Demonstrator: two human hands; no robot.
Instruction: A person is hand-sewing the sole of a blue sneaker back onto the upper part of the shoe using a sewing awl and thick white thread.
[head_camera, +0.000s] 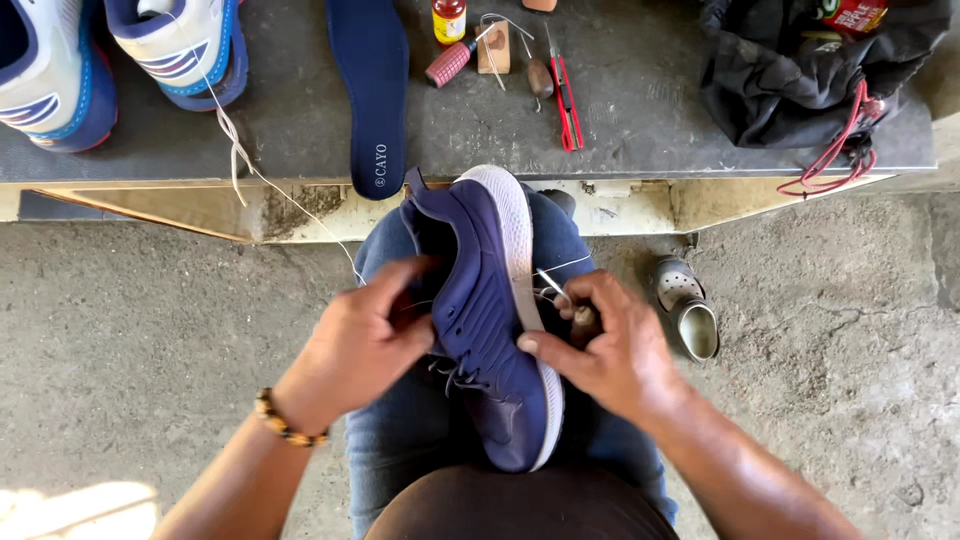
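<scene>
Now both hands (360, 335) (600, 345) grip the navy shoe (490, 330) on the lap

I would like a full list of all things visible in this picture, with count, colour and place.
navy sneaker: 1, navy with white sole, on the lap between both hands
white thread: 1, from bench to sneaker
insole: 1, navy, on bench edge
white-blue sneakers: 2, bench top left
small bottle: 1, yellow with red cap, bench top
red-handled tools: several, bench centre
black bag: 1, bench right, red cord
clog: 1, grey, on floor
bead bracelet: 1, left wrist
left hand: inside the sneaker opening
right hand: on the sole, gripping a wooden handle
</scene>
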